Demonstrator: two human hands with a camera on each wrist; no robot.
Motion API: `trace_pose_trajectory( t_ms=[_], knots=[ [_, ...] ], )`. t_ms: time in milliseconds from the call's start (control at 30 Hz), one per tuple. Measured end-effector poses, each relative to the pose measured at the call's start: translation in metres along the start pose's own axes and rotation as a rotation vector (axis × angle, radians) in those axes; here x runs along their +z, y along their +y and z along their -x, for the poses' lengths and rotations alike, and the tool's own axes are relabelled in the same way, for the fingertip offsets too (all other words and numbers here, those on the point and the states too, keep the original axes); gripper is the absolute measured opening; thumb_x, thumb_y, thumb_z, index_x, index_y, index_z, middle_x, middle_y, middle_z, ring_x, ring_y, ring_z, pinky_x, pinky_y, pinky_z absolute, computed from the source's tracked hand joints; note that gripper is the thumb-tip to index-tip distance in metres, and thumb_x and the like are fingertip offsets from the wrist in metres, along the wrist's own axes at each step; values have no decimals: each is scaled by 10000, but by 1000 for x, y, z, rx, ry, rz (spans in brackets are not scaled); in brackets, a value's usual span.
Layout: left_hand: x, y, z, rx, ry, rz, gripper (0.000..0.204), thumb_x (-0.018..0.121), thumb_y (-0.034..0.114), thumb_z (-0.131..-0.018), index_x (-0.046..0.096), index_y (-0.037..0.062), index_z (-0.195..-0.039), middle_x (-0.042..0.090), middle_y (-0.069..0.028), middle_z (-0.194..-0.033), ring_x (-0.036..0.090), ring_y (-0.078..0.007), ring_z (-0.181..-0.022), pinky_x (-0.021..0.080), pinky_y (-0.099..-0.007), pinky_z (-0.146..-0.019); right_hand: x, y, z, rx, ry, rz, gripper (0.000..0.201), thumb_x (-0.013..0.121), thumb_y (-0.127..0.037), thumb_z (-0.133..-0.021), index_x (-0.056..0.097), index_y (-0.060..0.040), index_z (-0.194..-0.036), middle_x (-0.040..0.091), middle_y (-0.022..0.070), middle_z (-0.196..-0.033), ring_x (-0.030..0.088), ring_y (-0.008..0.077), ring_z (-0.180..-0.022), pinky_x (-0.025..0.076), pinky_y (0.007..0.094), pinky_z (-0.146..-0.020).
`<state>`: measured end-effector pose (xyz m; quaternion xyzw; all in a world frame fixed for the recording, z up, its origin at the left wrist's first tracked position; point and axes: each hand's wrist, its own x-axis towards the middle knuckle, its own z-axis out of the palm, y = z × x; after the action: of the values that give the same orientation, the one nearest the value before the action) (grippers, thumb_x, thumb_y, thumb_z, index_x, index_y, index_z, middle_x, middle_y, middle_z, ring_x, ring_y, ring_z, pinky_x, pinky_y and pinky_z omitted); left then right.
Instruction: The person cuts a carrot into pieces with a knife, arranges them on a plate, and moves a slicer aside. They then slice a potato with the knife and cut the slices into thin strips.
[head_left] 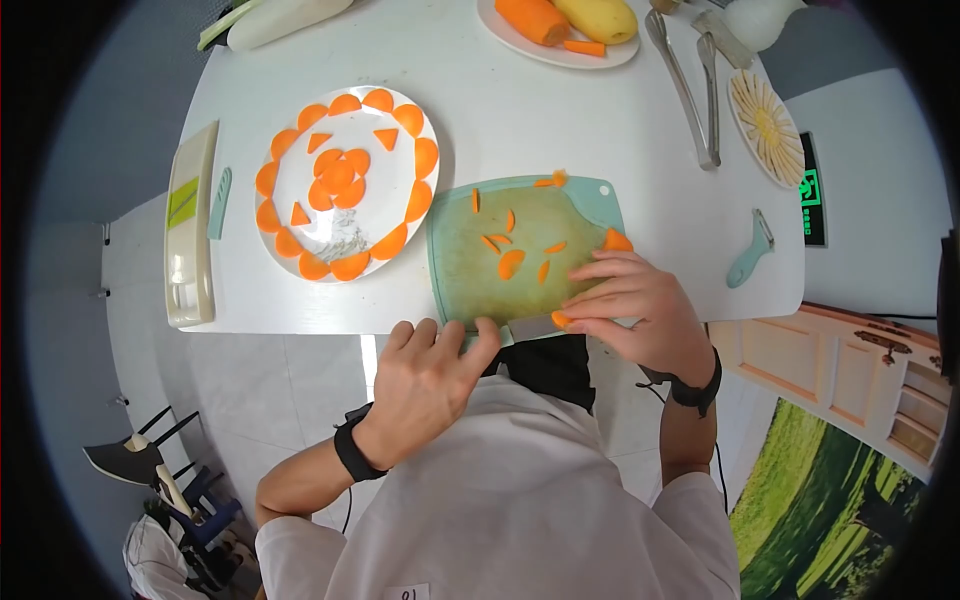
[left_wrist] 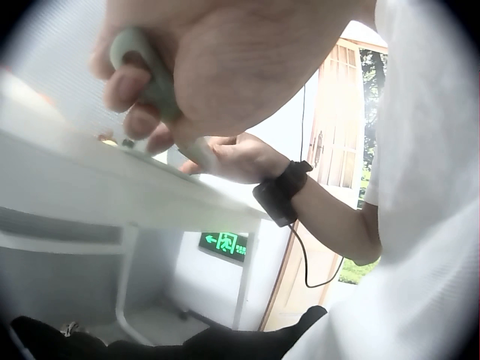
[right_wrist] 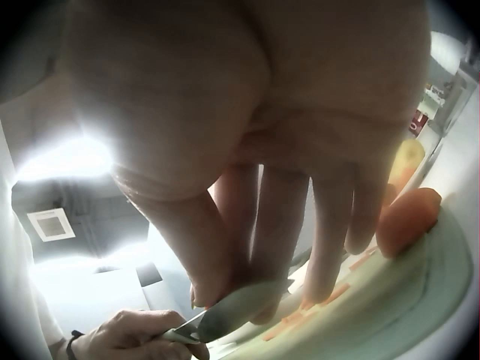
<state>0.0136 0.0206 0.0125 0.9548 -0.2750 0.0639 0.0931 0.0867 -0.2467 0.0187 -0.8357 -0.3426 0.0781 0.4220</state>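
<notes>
My left hand (head_left: 425, 375) grips a knife by its pale green handle (left_wrist: 154, 75), at the near edge of the green cutting board (head_left: 450, 275). The knife's blade (head_left: 533, 328) points right, toward my right hand (head_left: 635, 310). Between the thumb and fingers of that hand is a small carrot piece (head_left: 561, 319), right at the blade tip. Several thin carrot slices (head_left: 511, 264) lie scattered on the board. A thicker carrot chunk (head_left: 618, 241) sits beyond the right fingers, at the board's right side. In the right wrist view the fingers hide part of the blade.
Left of the board stands a white plate (head_left: 384, 228) ringed with carrot slices. A slicer (head_left: 190, 240) lies at the table's left end. Tongs (head_left: 690, 95), a peeler (head_left: 752, 250) and an oval plate (head_left: 798, 170) of pale strips are on the right. Another plate (head_left: 570, 59) holds vegetables behind.
</notes>
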Motion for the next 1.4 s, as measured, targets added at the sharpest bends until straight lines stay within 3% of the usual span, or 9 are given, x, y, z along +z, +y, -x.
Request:
trace_pose_trajectory(
  t_ms=[100,300,700,900,1000,1133,1267,1333,1400],
  knots=[
    [-1,1,-1,9,30,-20,348,650,23,-721,672,91,-1062,430,-9,-672,419,-183,-580,314,-347,-560,5,-6,1,133,73,38,192,809,-109,-786,786,-101,-976,742,71,-959,663,256,-1009,486,412,-987],
    [0,-3,-3,-3,46,-21,343,662,21,-726,675,103,-1059,422,-5,-670,418,-178,-583,308,-344,-559,11,-2,-2,-82,104,102,195,804,-112,-792,762,-54,-973,736,86,-941,660,268,-991,486,419,-985],
    [-7,-2,-6,7,47,-34,360,664,81,-734,663,110,-1092,479,-12,-738,472,-186,-639,343,-346,-597,14,4,-4,-151,92,155,179,772,-75,-819,759,-54,-996,741,92,-879,683,273,-1048,502,470,-1025],
    [-8,-4,0,-48,28,63,305,693,30,-769,641,34,-1069,514,-42,-698,508,-222,-612,367,-371,-586,13,-6,-1,16,467,268,166,791,10,-768,743,-38,-920,733,117,-871,667,266,-804,541,368,-767],
    [-6,-9,17,-176,-6,193,228,697,14,-822,613,-10,-1032,547,-78,-669,545,-263,-587,392,-386,-577,15,-4,6,72,551,271,126,779,-50,-807,732,-66,-923,714,46,-837,614,260,-755,504,369,-685],
    [-8,-4,16,-228,9,336,126,647,9,-894,587,-30,-998,506,-88,-526,521,-304,-458,406,-399,-493,33,-12,1,119,397,203,105,773,-44,-809,715,-44,-896,687,37,-792,600,235,-723,495,335,-625],
    [-5,12,4,-233,-44,375,103,652,20,-896,563,-7,-940,474,-66,-482,491,-280,-405,394,-380,-448,57,-5,-3,70,457,247,115,762,-37,-828,703,-18,-925,646,62,-877,613,251,-731,508,349,-611],
    [-4,21,-2,-236,-31,367,154,667,52,-901,523,36,-848,463,-43,-472,467,-242,-380,386,-358,-432,56,-3,5,129,462,230,192,760,-18,-822,691,2,-1000,631,92,-959,646,254,-765,533,350,-634],
    [-4,23,-5,-218,-30,361,143,672,42,-895,532,22,-878,492,-58,-513,490,-240,-407,391,-357,-442,56,-3,14,162,468,203,199,767,-19,-808,696,-6,-994,642,83,-992,650,254,-805,534,349,-649]
  ],
)
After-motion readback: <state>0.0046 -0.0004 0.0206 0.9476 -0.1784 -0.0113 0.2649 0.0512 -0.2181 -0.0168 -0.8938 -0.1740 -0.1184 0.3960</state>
